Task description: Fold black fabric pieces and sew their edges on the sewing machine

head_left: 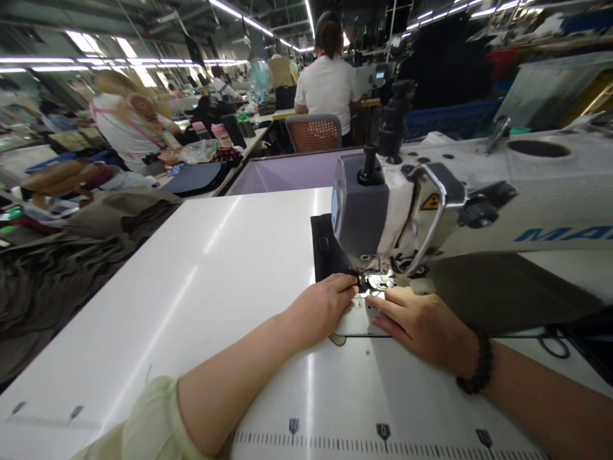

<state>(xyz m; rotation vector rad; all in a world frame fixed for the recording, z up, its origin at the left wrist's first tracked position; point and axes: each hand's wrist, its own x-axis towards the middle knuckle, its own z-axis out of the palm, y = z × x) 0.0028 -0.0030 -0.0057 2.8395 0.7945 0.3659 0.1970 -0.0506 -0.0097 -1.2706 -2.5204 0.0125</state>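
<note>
My left hand [328,303] is beside the presser foot [380,282] of a sewing machine [407,191], its fingers bent and pressed together at the edge of a piece of black fabric [324,246]. That fabric lies flat and runs back behind the machine head, which hides part of it. Close on the other side, my right hand [424,322] rests low with its fingers stretched forward and apart, the tips just in front of the foot. Its palm side is hidden. Olive-dark fabric [507,291] lies under the machine arm to the right of this hand.
A white tabletop [230,275] with a printed ruler [335,441] surrounds the machine. Piled dark cloth [62,275] lines the left side. Beyond a lilac panel [287,171], a person in a white shirt [328,89] sits on a chair [313,133]; another person [127,121] works at left.
</note>
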